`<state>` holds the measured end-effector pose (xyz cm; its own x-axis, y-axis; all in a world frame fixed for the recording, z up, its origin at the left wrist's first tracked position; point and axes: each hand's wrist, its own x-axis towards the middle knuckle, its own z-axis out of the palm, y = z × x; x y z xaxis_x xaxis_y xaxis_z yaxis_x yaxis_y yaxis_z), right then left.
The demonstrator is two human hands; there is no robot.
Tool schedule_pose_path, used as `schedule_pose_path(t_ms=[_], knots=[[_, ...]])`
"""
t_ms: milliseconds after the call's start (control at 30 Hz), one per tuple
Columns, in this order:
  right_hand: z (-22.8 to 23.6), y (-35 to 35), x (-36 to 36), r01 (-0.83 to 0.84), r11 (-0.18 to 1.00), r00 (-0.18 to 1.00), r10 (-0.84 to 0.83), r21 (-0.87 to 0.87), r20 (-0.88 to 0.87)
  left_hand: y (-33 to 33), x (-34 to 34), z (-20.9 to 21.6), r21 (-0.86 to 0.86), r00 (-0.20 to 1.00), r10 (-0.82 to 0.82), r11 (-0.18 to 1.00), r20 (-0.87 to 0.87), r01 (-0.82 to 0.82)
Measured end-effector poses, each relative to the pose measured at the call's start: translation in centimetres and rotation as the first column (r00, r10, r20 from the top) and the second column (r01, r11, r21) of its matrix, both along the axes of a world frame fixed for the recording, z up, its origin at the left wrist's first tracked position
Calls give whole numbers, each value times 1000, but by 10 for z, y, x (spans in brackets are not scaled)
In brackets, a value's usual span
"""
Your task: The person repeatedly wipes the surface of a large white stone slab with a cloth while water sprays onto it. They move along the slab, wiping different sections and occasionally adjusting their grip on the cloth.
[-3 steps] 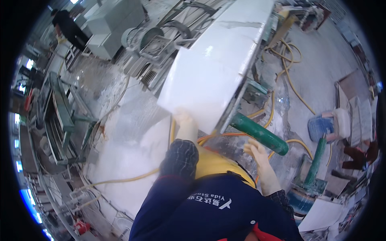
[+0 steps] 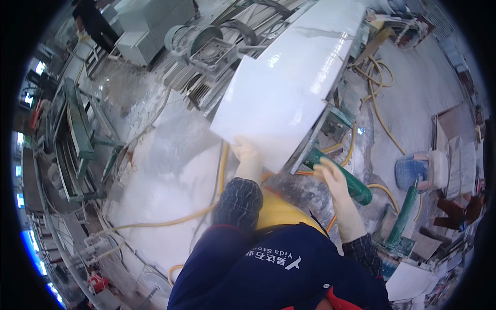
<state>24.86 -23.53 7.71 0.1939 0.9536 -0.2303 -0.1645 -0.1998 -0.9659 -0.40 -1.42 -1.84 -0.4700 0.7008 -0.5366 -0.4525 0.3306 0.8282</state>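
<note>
A glossy white slab (image 2: 279,98) lies lengthwise on a metal frame (image 2: 312,137) in front of me, with a grey crack-like mark across its far part. My left hand (image 2: 246,152), in a pale cream glove, is closed on the slab's near edge, close to its left corner. Its thumb side is partly hidden. Gloved the same way, my right hand (image 2: 331,178) is raised with its fingers apart and holds nothing. It hovers over a green cylinder (image 2: 354,186) that sticks out from beside the frame, to the right of the slab's near corner.
Yellow hoses (image 2: 385,129) loop over the floor on both sides. A second green post (image 2: 404,214) and a blue container (image 2: 412,172) stand at right. Motor-like machinery (image 2: 199,41) sits beyond the slab's left side; a green metal rack (image 2: 77,134) is farther left. Another person (image 2: 93,23) stands far left.
My right hand has risen toward the slab and over the green cylinder. The view has shifted a little, and more of the frame shows along the slab's right edge.
</note>
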Motion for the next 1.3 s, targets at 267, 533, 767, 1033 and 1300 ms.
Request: schedule_pose_path(t_ms=[267, 533, 767, 1033, 1300], knots=[[72, 165, -33, 199, 967, 966, -221, -158, -135, -11, 10, 18, -213, 985, -62, 977, -159, 27], [101, 126, -78, 161, 985, 985, -157, -56, 73, -17, -29, 8, -78, 962, 3, 997, 272, 19], [162, 38, -104, 62, 827, 924, 164, -559, 346, 20, -70, 39, 97, 871, -472, 882, 139, 462], [158, -119, -110, 342, 752, 940, -274, -564, 206, -21, 16, 156, 93, 483, -863, 474, -149, 876], [120, -301, -133, 937, 320, 293, -938, -139, -187, -220, 225, 179, 94, -103, -994, -106, -38, 990]])
